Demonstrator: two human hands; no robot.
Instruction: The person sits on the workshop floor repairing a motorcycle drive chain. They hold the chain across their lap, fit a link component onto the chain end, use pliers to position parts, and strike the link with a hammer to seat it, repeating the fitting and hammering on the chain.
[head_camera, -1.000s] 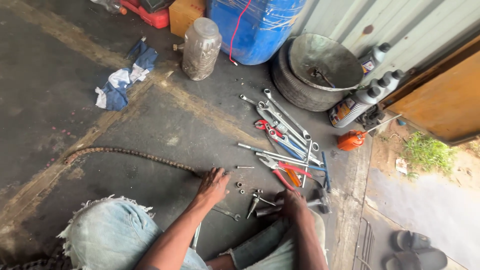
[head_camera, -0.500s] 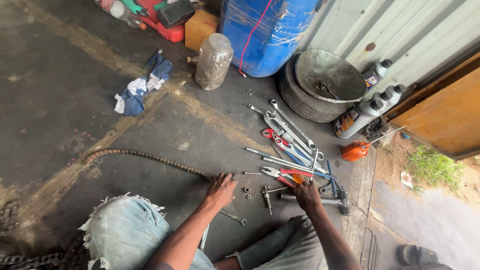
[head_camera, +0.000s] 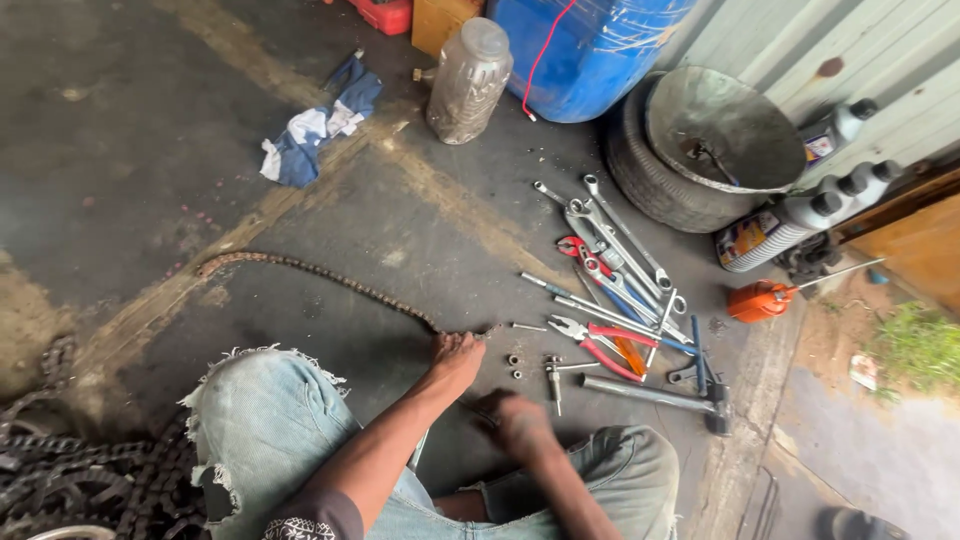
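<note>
Clearly the drive chain (head_camera: 300, 265) lies slack across the concrete floor (head_camera: 120, 150), snaking from the left up to the person's left hand (head_camera: 455, 355), whose fingers press its near end to the ground; whether they close round it I cannot tell. I judge the chain heavy for its size, limp link to link, oily and slippery, best taken at an end link or pinched across the side plates. Just right of it sits the right hand (head_camera: 515, 420), blurred and curled low by the knee; its grip, and anything in it, cannot be made out. Small nuts (head_camera: 515, 365) and red-handled pliers (head_camera: 600, 345) lie further right.
</note>
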